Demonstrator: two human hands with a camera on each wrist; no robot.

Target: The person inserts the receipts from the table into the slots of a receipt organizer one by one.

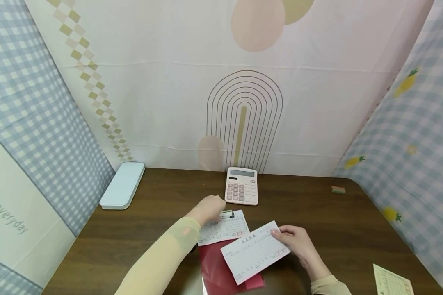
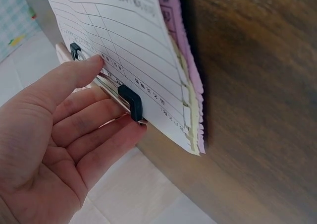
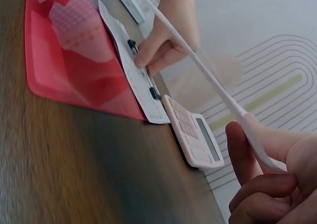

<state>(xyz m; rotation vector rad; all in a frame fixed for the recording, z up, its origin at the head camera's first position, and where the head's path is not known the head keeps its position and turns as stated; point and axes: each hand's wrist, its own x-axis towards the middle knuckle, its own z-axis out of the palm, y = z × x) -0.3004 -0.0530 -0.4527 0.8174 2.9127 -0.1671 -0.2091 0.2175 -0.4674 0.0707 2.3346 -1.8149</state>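
At the top of a red clipboard (image 1: 215, 266), my left hand (image 1: 210, 208) grips the metal clip (image 2: 111, 87) with its black ends. The thumb lies over the clip and the fingers curl behind it. Printed forms (image 1: 225, 228) lie beneath that clip, with white, yellow and pink layers at their edge in the left wrist view. My right hand (image 1: 298, 242) pinches another white form (image 1: 254, 252) by its right edge. It tilts above the lower part of the clipboard; the right wrist view has this form (image 3: 208, 80) nearly edge-on.
A calculator (image 1: 241, 186) sits just beyond the clipboard. The back left corner of the brown table (image 1: 299, 205) holds a pale blue case (image 1: 123, 186). Toward the right lie a small red and green block (image 1: 338, 190) and, nearer me, a yellowish form (image 1: 391, 282). Curtains enclose the table.
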